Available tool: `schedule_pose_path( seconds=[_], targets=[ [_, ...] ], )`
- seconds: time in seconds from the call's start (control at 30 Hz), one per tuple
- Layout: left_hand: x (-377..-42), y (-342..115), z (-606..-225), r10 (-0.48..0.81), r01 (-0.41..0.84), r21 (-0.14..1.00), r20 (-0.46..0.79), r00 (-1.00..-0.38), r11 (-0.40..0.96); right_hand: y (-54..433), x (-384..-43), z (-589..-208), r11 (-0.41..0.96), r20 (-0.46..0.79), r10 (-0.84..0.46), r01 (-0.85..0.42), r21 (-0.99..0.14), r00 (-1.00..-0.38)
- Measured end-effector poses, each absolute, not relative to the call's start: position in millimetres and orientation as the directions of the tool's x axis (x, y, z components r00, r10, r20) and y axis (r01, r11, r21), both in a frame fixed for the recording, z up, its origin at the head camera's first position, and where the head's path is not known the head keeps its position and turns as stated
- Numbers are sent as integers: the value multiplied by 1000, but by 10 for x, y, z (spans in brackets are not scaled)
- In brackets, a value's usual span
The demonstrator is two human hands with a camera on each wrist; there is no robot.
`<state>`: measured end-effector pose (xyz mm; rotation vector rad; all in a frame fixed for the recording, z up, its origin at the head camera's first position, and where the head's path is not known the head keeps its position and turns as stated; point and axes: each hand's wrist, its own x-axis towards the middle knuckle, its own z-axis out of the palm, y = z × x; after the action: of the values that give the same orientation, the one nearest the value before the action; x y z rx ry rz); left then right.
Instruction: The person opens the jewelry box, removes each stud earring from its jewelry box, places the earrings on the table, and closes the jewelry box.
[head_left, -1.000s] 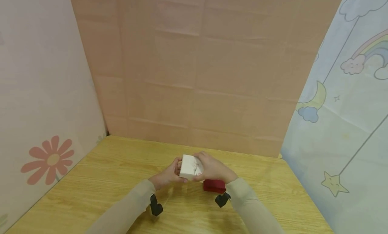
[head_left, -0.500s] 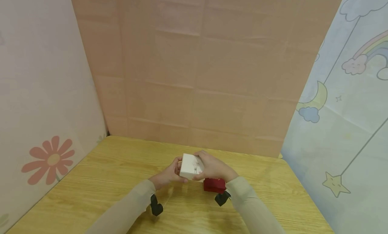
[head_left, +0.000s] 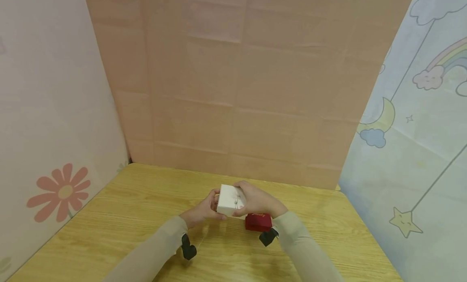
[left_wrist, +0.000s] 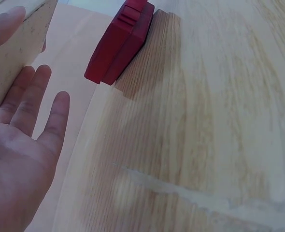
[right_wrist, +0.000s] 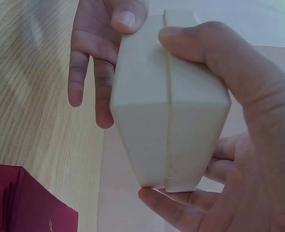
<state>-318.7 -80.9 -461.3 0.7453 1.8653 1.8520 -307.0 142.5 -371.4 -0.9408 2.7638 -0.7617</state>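
Observation:
Both hands hold a small white lidded box (head_left: 229,198) with a fine printed flower drawing, raised above the table. My left hand (head_left: 202,211) grips its left end, thumb on one face in the right wrist view and some fingers extended past it. My right hand (head_left: 258,201) holds the other end. Its thumb lies across the seam between lid and base, which looks closed all along the visible sides (right_wrist: 167,111); its other fingers are on the opposite side. A dark red box (head_left: 258,222) with gold lettering sits on the table, just below my right hand in the head view.
The wood-grain table (head_left: 146,192) is bounded by a tan cloth backdrop (head_left: 233,111) behind. Pale printed cloth walls (head_left: 54,111) stand at both sides. Dark wrist-worn pieces (head_left: 188,247) hang below each sleeve.
The white box and both hands have shifted only very slightly. More of the red box's lettered top shows below the right hand.

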Motion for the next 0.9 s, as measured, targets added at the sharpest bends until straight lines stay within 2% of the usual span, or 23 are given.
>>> schedule_pose_path(
  seconds=[0.47, 0.9],
  targets=[
    [-3194, -851, -4616, 639, 90, 995, 93, -764, -37, 1454, -3067, -3675, 647, 41, -596, -510, -567, -802],
    [-3237, -921, -4669, 637, 111, 992, 126, -760, -64, 1678, -3141, -3634, 664, 90, -521, -470, -582, -848]
  ],
)
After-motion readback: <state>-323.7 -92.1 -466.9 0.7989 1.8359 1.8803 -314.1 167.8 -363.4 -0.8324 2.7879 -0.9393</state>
